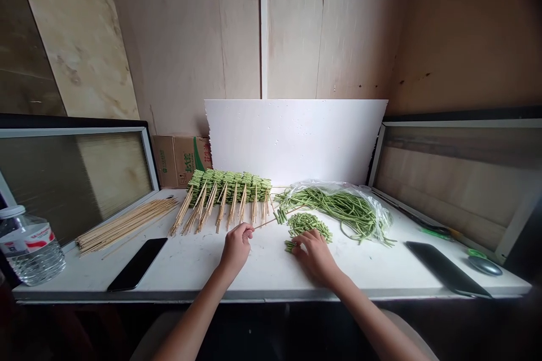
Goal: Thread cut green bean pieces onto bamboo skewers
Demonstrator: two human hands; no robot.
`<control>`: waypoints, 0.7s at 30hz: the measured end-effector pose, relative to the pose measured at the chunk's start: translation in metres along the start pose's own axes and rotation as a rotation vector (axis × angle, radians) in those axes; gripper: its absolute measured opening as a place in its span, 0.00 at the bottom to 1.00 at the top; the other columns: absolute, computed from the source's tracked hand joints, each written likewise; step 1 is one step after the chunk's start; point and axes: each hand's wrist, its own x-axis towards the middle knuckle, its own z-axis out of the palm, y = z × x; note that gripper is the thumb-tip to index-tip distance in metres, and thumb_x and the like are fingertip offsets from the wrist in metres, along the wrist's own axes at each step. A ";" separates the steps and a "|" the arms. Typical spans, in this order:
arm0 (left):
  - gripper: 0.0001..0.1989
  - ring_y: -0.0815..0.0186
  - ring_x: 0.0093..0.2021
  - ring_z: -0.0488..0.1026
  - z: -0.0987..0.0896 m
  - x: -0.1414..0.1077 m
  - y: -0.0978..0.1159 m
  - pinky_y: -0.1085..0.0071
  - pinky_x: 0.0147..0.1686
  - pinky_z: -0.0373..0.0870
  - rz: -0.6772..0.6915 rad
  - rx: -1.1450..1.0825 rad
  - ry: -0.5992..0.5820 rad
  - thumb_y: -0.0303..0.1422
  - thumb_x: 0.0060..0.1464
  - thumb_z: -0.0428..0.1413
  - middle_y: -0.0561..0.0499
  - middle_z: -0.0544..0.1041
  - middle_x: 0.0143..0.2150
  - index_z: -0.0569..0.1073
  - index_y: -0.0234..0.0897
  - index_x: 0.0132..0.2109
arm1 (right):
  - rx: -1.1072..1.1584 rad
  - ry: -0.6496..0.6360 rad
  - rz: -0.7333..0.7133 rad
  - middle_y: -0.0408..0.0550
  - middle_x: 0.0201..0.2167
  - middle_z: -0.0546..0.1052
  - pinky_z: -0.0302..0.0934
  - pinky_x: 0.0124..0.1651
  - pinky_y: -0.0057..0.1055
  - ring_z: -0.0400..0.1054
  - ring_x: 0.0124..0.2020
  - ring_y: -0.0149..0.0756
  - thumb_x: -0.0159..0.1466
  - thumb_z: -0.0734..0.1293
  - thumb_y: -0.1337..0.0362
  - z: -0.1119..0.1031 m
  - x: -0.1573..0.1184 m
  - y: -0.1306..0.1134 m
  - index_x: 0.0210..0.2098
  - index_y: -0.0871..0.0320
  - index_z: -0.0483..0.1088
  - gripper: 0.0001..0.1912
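My left hand (pixel 237 245) is closed in a pinch around the end of a thin bamboo skewer (pixel 266 221). Short cut green bean pieces (pixel 280 215) sit threaded side by side along that skewer, which slants up to the right. My right hand (pixel 315 254) rests on the table with bent fingers, its fingertips on a small row of cut bean pieces (pixel 289 246). Just beyond it lies a loose heap of cut bean pieces (pixel 311 224). Its fingers partly hide the row and the heap's near edge.
Stacked bean skewers (pixel 231 186) stand at back left, sticks toward me. Bare skewers (pixel 122 225), a phone (pixel 138 265) and a water bottle (pixel 31 248) lie further left. Whole long beans (pixel 339 206) in a plastic bag, another dark phone (pixel 446 268) and a mouse (pixel 485 265) are right.
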 end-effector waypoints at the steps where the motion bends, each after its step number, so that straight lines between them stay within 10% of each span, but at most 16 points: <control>1: 0.13 0.64 0.30 0.73 -0.001 0.000 0.000 0.71 0.33 0.65 0.004 -0.001 -0.002 0.29 0.64 0.48 0.50 0.77 0.30 0.77 0.38 0.38 | 0.002 0.002 0.014 0.53 0.42 0.80 0.58 0.52 0.46 0.66 0.49 0.55 0.66 0.69 0.61 0.001 -0.001 -0.001 0.43 0.51 0.81 0.09; 21: 0.12 0.64 0.31 0.74 -0.002 0.000 0.000 0.71 0.35 0.67 0.017 0.006 -0.073 0.27 0.63 0.48 0.51 0.77 0.29 0.77 0.38 0.38 | 0.144 0.087 0.119 0.49 0.37 0.80 0.60 0.48 0.43 0.68 0.45 0.51 0.59 0.72 0.64 0.005 -0.003 0.003 0.36 0.52 0.78 0.05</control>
